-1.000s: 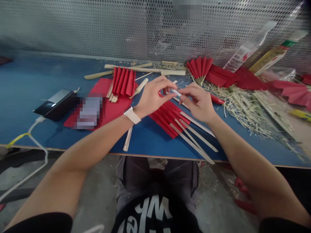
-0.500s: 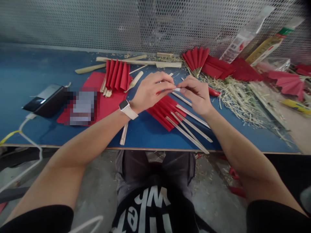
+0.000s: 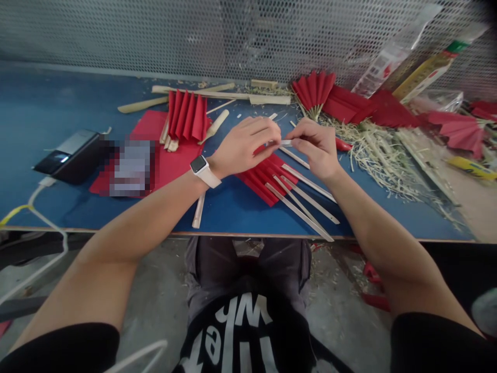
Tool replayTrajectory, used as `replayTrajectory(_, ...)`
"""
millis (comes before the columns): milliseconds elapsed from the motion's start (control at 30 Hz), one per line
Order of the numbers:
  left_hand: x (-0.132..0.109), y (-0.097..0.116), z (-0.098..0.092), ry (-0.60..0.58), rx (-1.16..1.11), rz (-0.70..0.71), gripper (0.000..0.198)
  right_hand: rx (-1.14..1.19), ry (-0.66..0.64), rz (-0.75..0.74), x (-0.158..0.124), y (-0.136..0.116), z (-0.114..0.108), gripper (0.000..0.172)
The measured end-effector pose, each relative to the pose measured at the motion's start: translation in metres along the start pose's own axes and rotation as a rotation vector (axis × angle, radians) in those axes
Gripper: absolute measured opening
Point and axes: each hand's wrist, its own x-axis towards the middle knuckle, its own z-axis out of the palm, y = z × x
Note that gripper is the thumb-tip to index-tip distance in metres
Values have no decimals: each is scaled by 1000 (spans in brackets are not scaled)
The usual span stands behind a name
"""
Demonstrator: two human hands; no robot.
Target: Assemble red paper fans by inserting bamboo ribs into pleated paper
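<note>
Between the fingertips of both hands is a small white strip [image 3: 286, 143], perhaps tape; its exact kind is too small to make out. My left hand [image 3: 246, 146] pinches its left end, with fingers bent and partly hiding it. The right end sits between thumb and forefinger of my right hand [image 3: 316, 149]. Just below the hands lies a pleated red paper [image 3: 258, 184], partly covered by my left hand. Several flat pale wooden sticks [image 3: 297, 210] rest with their upper ends on its folds and fan out toward the table's front edge.
A folded red fan [image 3: 188, 116] with pale sticks lies on red paper [image 3: 182, 155] at left, beside a blurred-out phone-like object [image 3: 132, 168] and a dark device [image 3: 72, 155] with a cable. Wood shavings [image 3: 384, 155], a finished-looking red fan [image 3: 314, 93] and two bottles [image 3: 392, 57] occupy the right.
The hands have moved slightly apart, and more of the white strip shows between them. The view has shifted slightly; the things on the table look unmoved.
</note>
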Motion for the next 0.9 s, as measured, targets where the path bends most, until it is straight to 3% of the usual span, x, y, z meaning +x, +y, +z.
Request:
replayTrajectory(100, -1, 5, 0, -1, 7, 24, 29, 44, 9, -19, 0, -2, 1, 48)
replayTrajectory(233, -1, 7, 0, 95, -144, 63, 45, 75, 39, -5, 0, 4, 4, 60)
replayTrajectory(333, 2, 6, 1, 39, -235, 3, 43, 115, 92, 14, 0, 9, 7, 67)
replayTrajectory(433, 5, 4, 3, -21, -254, -21, 38, 41, 159, -15, -2, 3, 8, 61)
replayTrajectory(567, 6, 5, 6, 55, -210, -55, 31, -163, 284, -45, -6, -16, 10, 54)
replayTrajectory(767, 5, 6, 9, 81, -139, -89, 30, -181, 192, 1, -7, -23, 12, 32)
replayTrajectory(900, 4, 4, 12, 64, -103, -109, 26, -145, 163, -35, -9, -20, 15, 27)
